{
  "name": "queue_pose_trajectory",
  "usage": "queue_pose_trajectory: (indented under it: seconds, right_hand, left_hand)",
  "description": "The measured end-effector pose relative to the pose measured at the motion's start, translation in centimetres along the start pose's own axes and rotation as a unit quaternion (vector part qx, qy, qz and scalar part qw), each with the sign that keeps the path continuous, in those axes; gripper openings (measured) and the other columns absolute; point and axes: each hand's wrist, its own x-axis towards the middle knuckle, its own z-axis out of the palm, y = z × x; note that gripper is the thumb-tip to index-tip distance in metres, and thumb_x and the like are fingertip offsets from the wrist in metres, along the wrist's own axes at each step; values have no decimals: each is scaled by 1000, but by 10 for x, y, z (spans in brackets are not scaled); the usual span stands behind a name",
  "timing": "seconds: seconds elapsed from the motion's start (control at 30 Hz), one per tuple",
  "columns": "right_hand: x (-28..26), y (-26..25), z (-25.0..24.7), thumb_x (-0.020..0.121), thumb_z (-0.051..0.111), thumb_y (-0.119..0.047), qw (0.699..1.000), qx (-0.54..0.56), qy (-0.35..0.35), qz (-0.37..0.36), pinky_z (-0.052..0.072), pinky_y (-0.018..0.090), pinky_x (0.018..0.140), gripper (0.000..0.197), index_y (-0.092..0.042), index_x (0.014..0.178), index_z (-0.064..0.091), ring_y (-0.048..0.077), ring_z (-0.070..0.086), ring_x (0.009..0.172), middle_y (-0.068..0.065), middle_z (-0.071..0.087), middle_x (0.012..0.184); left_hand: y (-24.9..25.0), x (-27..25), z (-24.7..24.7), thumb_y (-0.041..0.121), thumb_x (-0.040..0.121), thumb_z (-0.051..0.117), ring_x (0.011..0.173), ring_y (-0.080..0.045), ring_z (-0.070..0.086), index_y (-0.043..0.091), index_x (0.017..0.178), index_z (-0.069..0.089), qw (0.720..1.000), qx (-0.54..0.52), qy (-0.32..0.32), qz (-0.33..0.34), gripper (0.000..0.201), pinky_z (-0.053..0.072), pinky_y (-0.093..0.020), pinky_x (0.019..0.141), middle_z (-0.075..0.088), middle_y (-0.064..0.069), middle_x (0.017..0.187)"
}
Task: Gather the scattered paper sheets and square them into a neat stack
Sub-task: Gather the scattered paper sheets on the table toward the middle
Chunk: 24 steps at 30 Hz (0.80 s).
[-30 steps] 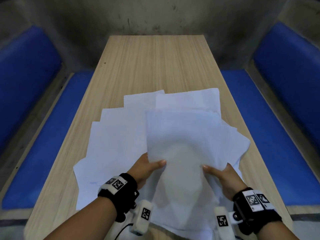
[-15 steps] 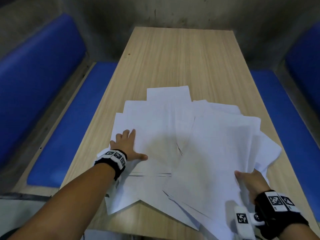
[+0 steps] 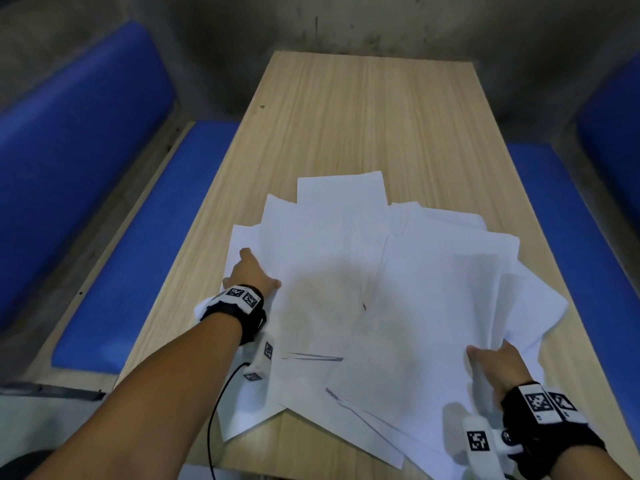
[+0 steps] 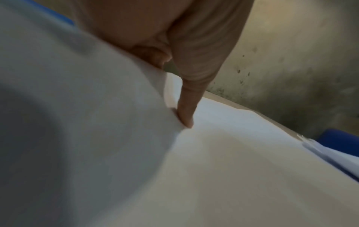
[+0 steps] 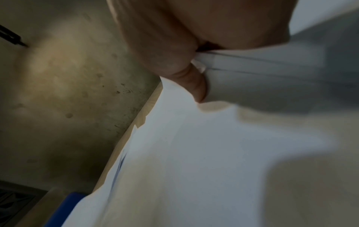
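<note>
Head view showed the job barely begun: the paper sheets (image 3: 363,299) lay fanned and overlapping across the near half of the wooden table (image 3: 363,112), some past its near edge, nothing squared. The left hand (image 3: 251,275) rested on the pile's left side, fingers slipped under a sheet. The right hand (image 3: 498,368) gripped several sheets near the table's near right corner. Blue benches (image 3: 145,237) ran along both long edges, under a stained concrete wall (image 3: 346,22).

Left wrist view showed 1 straight finger (image 4: 188,106) pressing into paper.

Right wrist view showed curled fingers (image 5: 196,86) pinching several sheet edges.
</note>
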Motion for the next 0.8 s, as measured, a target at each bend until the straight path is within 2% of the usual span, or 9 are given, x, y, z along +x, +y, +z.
queue_pose_trajectory:
  seconds: [0.07,0.1,0.27,0.37,0.43,0.53,0.6,0.7,0.8]
  right_hand:
    - [2,0,0,87,50,4,1000,-5,3,4,43,36,82,19,-3,104,53,33,56,87,17,61,96]
    - [3,0,0,87,50,4,1000,-6,3,5,43,35,82,19,-3,104,52,33,56,88,18,60,97]
    - [6,1,0,87,50,4,1000,-19,-1,8,44,37,84,25,-3,111,54,34,57,90,18,61,100]
    - [5,2,0,87,50,4,1000,-21,-4,9,44,39,87,29,-2,116,53,34,56,92,18,61,102]
    - [2,-1,1,87,48,5,1000,-17,-3,3,43,36,84,27,-5,111,52,32,55,91,17,60,100]
    - [-1,-3,2,83,46,7,1000,-15,2,-3,43,35,82,27,-7,106,52,33,57,90,16,61,99]
    - [1,-1,3,82,46,6,1000,-20,3,-4,45,36,84,30,-7,108,54,34,58,92,17,63,99]
    - [3,0,3,81,46,5,1000,-24,2,-6,45,36,85,31,-9,108,54,35,60,93,17,64,100]
    - [3,0,2,83,46,5,1000,-26,-3,-6,44,35,84,30,-8,108,53,34,58,92,17,62,100]
  left_hand:
    - [2,-4,-1,24,76,68,92,-32,62,15,89,55,998,-1,17,55,21,41,-35,82,68,-11,98]
    - [2,-7,-3,23,79,63,87,-31,61,15,80,54,996,-5,22,82,12,37,-33,77,66,-7,88]
    - [15,-16,-40,14,90,55,102,-27,60,12,119,61,978,-113,14,176,30,37,-26,81,65,-6,108]
    - [11,-17,-82,11,91,55,78,-23,58,16,102,62,973,-129,-13,190,14,42,-29,70,62,-3,83]
    - [0,-20,-96,14,92,55,68,-22,57,16,92,60,978,-64,-61,190,5,42,-29,65,61,-1,74]
    - [-18,-31,-75,19,91,55,74,-24,56,16,86,58,976,61,-127,168,7,38,-28,66,61,-5,79]
    - [-25,-41,-44,21,89,57,82,-26,57,10,96,62,977,76,-138,143,15,40,-30,71,64,-13,94]
    - [-26,-58,-2,20,84,62,99,-32,64,1,109,66,985,3,-131,109,31,43,-30,75,68,-20,110]
    - [-15,-80,24,21,82,64,108,-29,62,9,119,60,978,-73,-155,118,40,44,-29,84,66,-12,116]
